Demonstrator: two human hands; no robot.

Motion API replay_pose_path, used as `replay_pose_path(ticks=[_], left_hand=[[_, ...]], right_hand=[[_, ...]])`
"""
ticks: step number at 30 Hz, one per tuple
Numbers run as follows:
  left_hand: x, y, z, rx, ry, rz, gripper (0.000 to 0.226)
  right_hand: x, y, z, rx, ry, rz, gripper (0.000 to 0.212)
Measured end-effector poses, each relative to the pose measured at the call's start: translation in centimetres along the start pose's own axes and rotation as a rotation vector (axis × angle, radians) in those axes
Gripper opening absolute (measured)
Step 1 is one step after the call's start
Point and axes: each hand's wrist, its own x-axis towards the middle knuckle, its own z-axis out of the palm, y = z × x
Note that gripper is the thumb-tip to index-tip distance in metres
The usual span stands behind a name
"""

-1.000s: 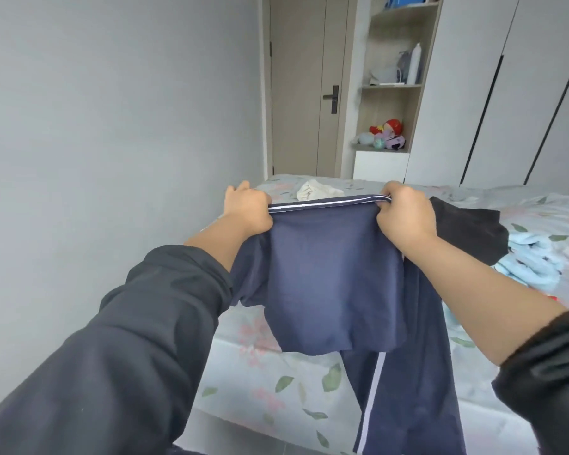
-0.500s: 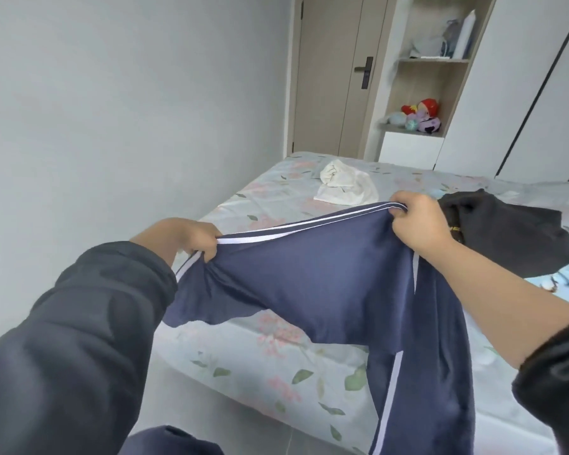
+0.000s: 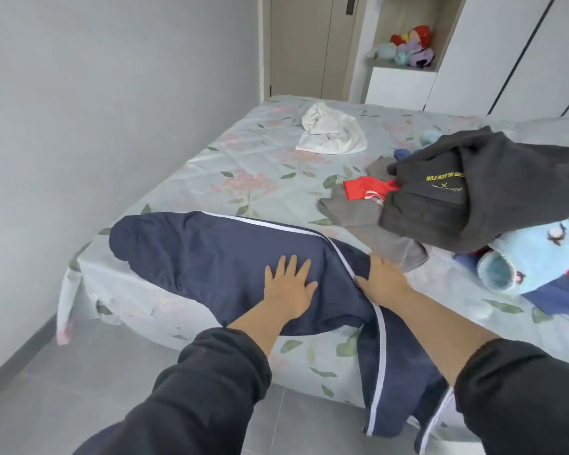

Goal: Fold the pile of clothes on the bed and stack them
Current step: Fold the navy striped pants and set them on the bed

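Two hands down, both flat. Left hand [image 3: 289, 287] lies palm-down on the navy trousers [image 3: 211, 257], fingers [image 3: 291, 266] straight and spread, gripping nothing. Right hand [image 3: 383, 279] rests just beside it at the white side stripe, fingers also straight and apart, pressing the cloth against the bed [image 3: 243, 178].

Trousers lie across the near corner of the bed. The upper part is laid out toward the wall side; the lower part hangs over the mattress edge toward the floor.

Likely reason for the flat palms: pinning and smoothing the fabric so it holds its shape for a fold, and so the hanging weight does not drag it off the edge.

The pile [image 3: 473, 198] sits to the right, close to the trousers: dark hoodie on top, red garment [image 3: 365, 188] and grey garment [image 3: 352, 208] beside it, light blue fleece [image 3: 532, 257] nearer. White garment [image 3: 329, 133] lies apart, further up the bed.

Judgement: early in the task. No folded stack visible; hanging legs need lifting onto the bed.
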Motion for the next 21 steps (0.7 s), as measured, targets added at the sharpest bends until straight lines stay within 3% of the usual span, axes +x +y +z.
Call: replay_pose_path(ticks=[3, 7, 10, 12, 14, 17, 19, 21], left_hand=[[0.6, 2.9, 1.7, -0.001, 0.037, -0.033, 0.057], [1.1, 6.8, 1.7, -0.119, 0.065, -0.037, 0.054], [1.1, 8.1, 2.0, -0.156, 0.130, -0.015, 0.053], [1.3, 8.0, 2.3, -0.138, 0.160, -0.010, 0.053], [1.5, 7.7, 2.5, -0.097, 0.153, -0.003, 0.053], [1.9, 7.6, 2.8, -0.050, 0.139, 0.016, 0.053], [1.9, 7.4, 3.2, -0.052, 0.162, 0.030, 0.053], [1.8, 7.3, 3.5, -0.073, 0.197, 0.037, 0.054]], right_hand=[[-1.5, 3.6, 0.5, 0.152, 0.079, -0.039, 0.050], [-3.2, 7.4, -0.6, 0.352, 0.122, 0.122, 0.044], [-3.9, 9.7, -1.7, 0.360, -0.026, 0.211, 0.034], [-4.3, 10.6, -2.3, 0.353, -0.136, 0.238, 0.038], [-4.5, 11.5, -2.9, 0.421, -0.155, 0.267, 0.034], [-3.9, 13.0, -5.6, 1.007, -0.188, 0.396, 0.018], [-2.8, 14.1, -7.9, 1.239, -0.128, 0.409, 0.014], [-1.4, 15.2, -9.3, 1.031, 0.125, 0.324, 0.006]])
